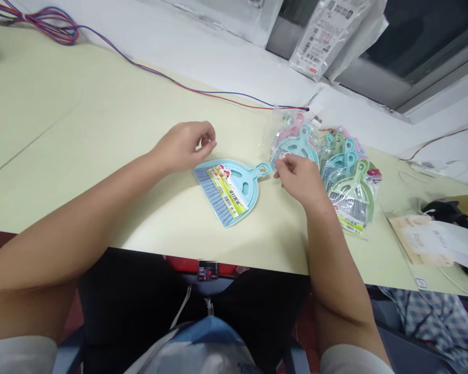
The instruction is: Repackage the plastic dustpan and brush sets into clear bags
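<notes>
A light blue dustpan (pixel 253 179) lies flat on the table with a grey-bristled brush (pixel 214 200) nested in it. Across the pair sits a printed card label (pixel 228 189). Just beyond the dustpan's left corner is my left hand (pixel 187 145), its fingers curled in toward the thumb. My right hand (pixel 298 176) is at the tip of the dustpan's handle, thumb and fingertips drawn together. Whether either pinch has something small or clear in it is not visible. Behind my right hand lies a bagged blue dustpan (pixel 296 145), partly covered by it.
More bagged dustpan sets, including a green one (pixel 359 192), are heaped at the right. Red and blue cables (pixel 140 67) run along the wall. A plastic-wrapped package (pixel 322 39) stands on the ledge. A white mask (pixel 456 241) and a paper packet (pixel 417 241) lie far right.
</notes>
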`<state>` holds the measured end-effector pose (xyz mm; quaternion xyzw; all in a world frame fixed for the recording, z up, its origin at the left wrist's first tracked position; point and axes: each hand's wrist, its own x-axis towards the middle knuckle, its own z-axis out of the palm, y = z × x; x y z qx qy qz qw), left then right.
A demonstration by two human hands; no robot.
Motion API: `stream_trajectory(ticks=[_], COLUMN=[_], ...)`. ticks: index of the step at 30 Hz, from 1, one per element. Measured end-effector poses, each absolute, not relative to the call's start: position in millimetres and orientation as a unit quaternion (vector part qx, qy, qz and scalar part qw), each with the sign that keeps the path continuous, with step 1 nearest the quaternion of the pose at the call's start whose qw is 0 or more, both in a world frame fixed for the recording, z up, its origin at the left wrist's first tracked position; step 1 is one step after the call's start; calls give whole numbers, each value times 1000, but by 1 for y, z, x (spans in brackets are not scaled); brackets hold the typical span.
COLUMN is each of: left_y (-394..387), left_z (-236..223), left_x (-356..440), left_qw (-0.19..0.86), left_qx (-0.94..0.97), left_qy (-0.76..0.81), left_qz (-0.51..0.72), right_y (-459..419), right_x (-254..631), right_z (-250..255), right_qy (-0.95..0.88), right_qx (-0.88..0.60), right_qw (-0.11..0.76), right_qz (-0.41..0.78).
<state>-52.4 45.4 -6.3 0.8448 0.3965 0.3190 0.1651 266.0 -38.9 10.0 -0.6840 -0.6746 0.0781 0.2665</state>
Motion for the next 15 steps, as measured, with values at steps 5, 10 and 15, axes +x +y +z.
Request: stream_trajectory(ticks=[5,10,15], left_y=[69,76,67], left_z=[-14,-18,-16], left_x=[-71,-78,-70], left_qw=[181,210,281], left_qx=[784,785,839], left_qy=[488,489,395], left_qz=[337,318,246], right_y=[-33,-15,-8], right_x=[277,318,330], right_z=[6,-14,-33], right_qy=[-671,-643,-670], right_qx=[-688,-700,-711], right_qw=[275,266,169], right_qz=[-26,-160,-132])
